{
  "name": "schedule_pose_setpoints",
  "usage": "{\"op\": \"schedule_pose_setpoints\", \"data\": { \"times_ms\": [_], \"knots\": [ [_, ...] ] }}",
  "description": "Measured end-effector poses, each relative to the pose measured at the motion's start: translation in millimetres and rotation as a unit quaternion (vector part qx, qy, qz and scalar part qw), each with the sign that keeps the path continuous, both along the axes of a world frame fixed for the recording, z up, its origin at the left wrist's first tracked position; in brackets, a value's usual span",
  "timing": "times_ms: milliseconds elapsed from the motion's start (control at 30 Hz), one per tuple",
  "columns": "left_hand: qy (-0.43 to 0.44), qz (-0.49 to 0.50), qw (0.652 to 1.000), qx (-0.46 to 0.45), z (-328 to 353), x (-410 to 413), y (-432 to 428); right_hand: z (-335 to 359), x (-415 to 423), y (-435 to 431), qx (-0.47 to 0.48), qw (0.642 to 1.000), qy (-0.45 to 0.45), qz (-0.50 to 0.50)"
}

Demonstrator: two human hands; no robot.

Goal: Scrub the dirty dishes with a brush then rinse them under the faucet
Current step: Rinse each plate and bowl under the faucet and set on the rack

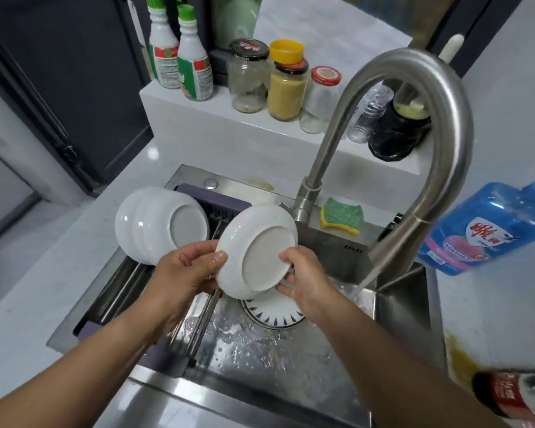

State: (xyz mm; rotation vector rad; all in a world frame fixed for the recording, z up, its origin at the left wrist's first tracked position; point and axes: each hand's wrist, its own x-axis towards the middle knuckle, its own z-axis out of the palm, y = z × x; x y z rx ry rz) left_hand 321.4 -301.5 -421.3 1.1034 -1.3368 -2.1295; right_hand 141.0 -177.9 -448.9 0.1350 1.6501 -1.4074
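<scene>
Bowl [257, 251], white ribbed, is held tilted above sink [399, 304], its rim clamped by curled fingers of left hand [186, 267] and right hand [306, 279]; faucet [445, 118], right, running.

L hand [186, 267] & R hand [306, 282]: both bare, and both forearms bare too, from the grip all the way back to the frame edge. L thumb [218, 259], right at the grip, has a short rounded nail w/ a wet shine on nail & tip. L hand shows mostly its back & thumb side: faint knuckle ridges, soft creases at the wrist just behind the grip. R hand also seen from the back; the fingertips nearest the grip look short-nailed, but detail is blurred. L forearm [74, 366] is smooth, widening away from the grip. R forearm [414, 366] is the same.
</scene>
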Motion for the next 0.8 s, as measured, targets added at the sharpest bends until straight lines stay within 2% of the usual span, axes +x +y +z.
{"op": "schedule_pose_setpoints", "data": {
  "times_ms": [167, 433, 567, 800],
  "knots": [
    [0.006, 0.075, 0.993, -0.091, -9, 23, 3, 12, 9, -24, -0.008, 0.997, 0.077, 0.021],
    [-0.007, 0.21, 0.972, -0.101, -28, 47, -15, 46, 13, -114, -0.036, 0.952, 0.25, 0.175],
    [-0.021, 0.245, 0.966, -0.077, -43, 46, -20, 41, 18, -159, 0.005, 0.919, 0.288, 0.268],
    [-0.072, 0.254, 0.963, -0.055, -74, 43, -26, 12, 11, -184, 0.038, 0.886, 0.286, 0.363]
  ]
}}
